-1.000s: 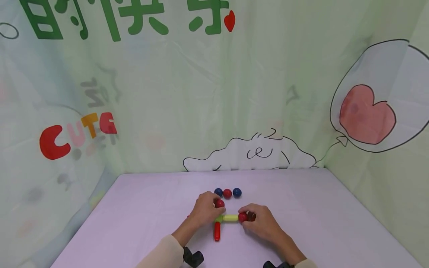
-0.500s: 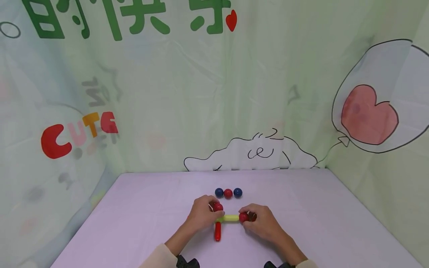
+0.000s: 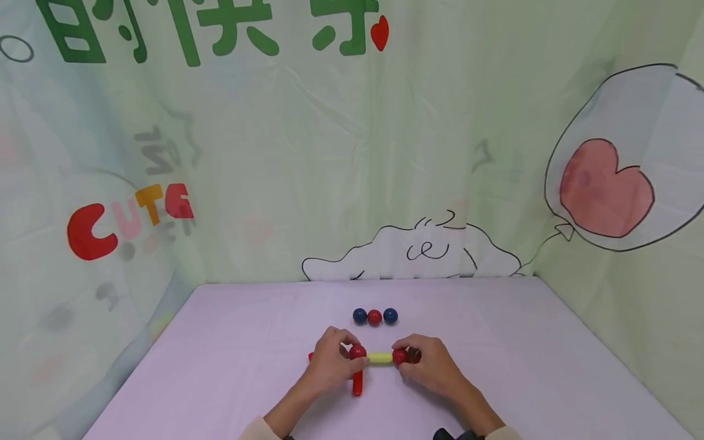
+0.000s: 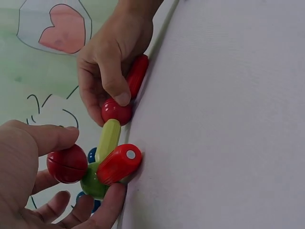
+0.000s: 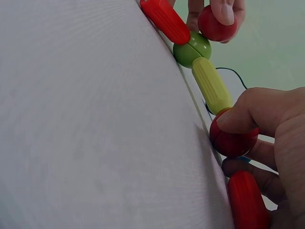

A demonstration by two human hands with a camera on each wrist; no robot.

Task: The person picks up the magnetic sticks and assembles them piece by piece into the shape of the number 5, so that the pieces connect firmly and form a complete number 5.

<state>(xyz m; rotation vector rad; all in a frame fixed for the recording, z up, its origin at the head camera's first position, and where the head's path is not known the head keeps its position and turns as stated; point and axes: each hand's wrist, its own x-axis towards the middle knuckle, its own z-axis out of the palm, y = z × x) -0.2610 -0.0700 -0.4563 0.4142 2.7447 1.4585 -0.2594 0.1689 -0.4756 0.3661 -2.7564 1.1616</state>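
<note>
One glossy red ball (image 3: pixel 357 351), pinched by the left hand (image 3: pixel 332 360), sits beside a green ball (image 5: pixel 191 49); a yellow rod (image 3: pixel 379 357) (ribbed) stretches toward 3 o'clock to a second red ball (image 3: pixel 399 355), which the right hand (image 3: pixel 432 362) pinches.

Head view, backdrop cloth (image 3: pixel 429 134), top: large green Chinese characters (image 3: pixel 227 40) reading "的快乐", upper parts cut off by picture edge; small red heart (image 3: pixel 379 33) just right of last one. Left side of cloth: slanting word "CUTE" (image 3: pixel 129 223), red C, pink U, orange T, red E, last letter distorted. Faint grey letter-like marks (image 3: pixel 151 162) above it, unreadable.
</note>
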